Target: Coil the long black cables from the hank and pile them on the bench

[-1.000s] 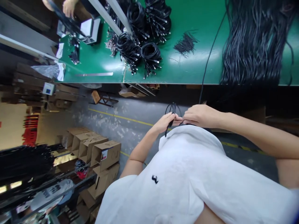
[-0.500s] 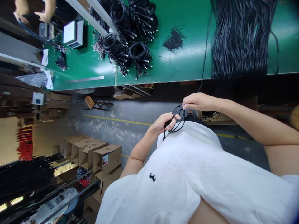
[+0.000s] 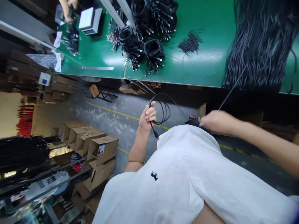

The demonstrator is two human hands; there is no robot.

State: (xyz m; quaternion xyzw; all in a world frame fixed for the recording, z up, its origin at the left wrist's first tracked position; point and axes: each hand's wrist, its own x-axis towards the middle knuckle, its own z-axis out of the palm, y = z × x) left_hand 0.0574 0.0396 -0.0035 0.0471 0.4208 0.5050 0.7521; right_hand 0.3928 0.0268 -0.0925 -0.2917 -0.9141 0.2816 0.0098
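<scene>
My left hand [image 3: 149, 115] is closed around a black cable [image 3: 156, 134], whose loose loops stick out to the right of the fingers. Its plug end hangs below that hand, near the white shirt. From the loops a single strand arcs across toward my right hand [image 3: 213, 120], which is blurred but closed on the cable. Beyond the right hand, a stretch of cable runs up to the bench edge, by the thick bundle of long black cables [image 3: 259, 53]. Both hands are in front of my waist, apart from each other.
On the green bench [image 3: 210, 68] are coiled cable bundles [image 3: 153, 51], a pile of short black ties [image 3: 190, 43] and a metal ruler [image 3: 98, 68]. A co-worker's hands [image 3: 67, 12] are at the far left. Cardboard boxes [image 3: 106, 151] and a stool [image 3: 94, 91] stand on the floor.
My hands have moved apart: the left to the left with the loops, the right to the right and down, drawing out a strand between them. The view has shifted slightly.
</scene>
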